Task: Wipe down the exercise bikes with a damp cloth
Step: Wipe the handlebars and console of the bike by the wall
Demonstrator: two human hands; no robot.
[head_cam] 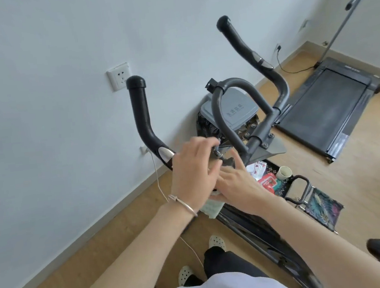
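White wall (38, 89) behind; left hand (191, 169) fingers pinch bike knob (217, 151); right hand (235, 186) fingers straight, over cloth (212, 208).

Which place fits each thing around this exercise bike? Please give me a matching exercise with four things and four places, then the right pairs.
Things
1 white square wall socket
2 grey plastic bin lid
3 pale round cup
4 dark flat treadmill

Places
a on the black perforated tray
b on the wooden floor, far right
c on the pale wall
d behind the grey handlebar loop

Pairs: 1-c, 2-d, 3-a, 4-b
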